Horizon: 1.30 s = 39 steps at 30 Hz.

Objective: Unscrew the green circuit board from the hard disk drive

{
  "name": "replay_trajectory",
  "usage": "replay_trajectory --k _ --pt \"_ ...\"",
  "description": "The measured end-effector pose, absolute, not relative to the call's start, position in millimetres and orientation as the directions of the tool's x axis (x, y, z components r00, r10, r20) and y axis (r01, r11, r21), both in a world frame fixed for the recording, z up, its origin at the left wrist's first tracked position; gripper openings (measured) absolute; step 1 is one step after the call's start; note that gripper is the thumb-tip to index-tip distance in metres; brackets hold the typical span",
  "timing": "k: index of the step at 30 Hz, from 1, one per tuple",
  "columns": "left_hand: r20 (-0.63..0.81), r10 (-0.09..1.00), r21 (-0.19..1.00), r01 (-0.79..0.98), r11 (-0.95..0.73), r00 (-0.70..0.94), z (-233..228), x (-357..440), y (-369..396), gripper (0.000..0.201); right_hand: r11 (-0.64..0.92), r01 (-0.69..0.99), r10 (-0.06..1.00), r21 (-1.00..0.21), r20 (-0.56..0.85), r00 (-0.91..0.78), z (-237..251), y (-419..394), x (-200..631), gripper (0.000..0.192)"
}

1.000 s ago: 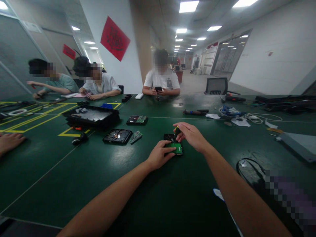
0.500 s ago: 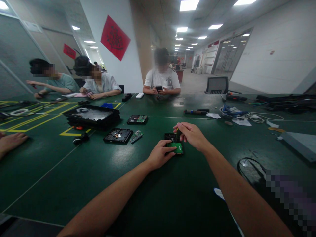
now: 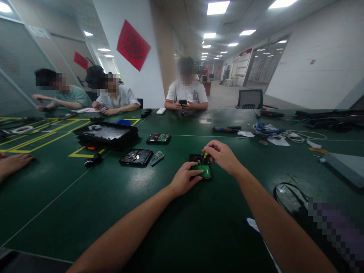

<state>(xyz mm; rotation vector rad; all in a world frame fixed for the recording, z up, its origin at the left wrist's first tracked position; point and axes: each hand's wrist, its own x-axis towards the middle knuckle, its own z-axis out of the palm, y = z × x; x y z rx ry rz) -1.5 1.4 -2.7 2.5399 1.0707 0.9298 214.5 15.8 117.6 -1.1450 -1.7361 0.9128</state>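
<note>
A hard drive (image 3: 207,173) with a green circuit board lies on the green table in front of me. My left hand (image 3: 185,178) grips it from the left, its fingers across the board and the thumb along the near edge. My right hand (image 3: 220,153) is closed around a screwdriver (image 3: 205,154) with a yellow handle, held upright over the drive's right side. The screwdriver's tip is too small to make out against the board. To the left are a second hard drive (image 3: 158,138), an opened drive casing (image 3: 135,157) and a loose circuit board (image 3: 157,157).
A black tray (image 3: 106,132) stands at the left. Pen-like tools (image 3: 226,129), tangled cables (image 3: 269,129) and a grey metal box (image 3: 344,168) lie to the right. People sit across the table, one with a phone (image 3: 182,102). Another person's hand (image 3: 17,163) rests at the left edge.
My right hand has shifted its fingers on the screwdriver, and more of the yellow handle shows. My left hand and the hard drive have stayed in place.
</note>
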Motion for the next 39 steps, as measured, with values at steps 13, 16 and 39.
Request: replay_trajectory --k 13,16,39 --pt "0.461 0.708 0.435 0.559 -0.706 0.535 0.9 -1.1 -0.4 0.033 0.326 0.223 0.920 -0.919 0.254 -0.299 119.7 14.8 213.5 0.030" --pt "0.458 0.709 0.430 0.565 -0.704 0.536 0.5 -0.9 0.2 0.033 0.354 0.291 0.926 -0.889 0.289 -0.243 117.4 16.6 215.4 0.029" --pt "0.457 0.710 0.432 0.564 -0.704 0.536 -2.0 -0.8 1.1 0.034 0.290 0.230 0.954 -0.929 0.261 -0.147 108.8 23.4 216.0 0.028"
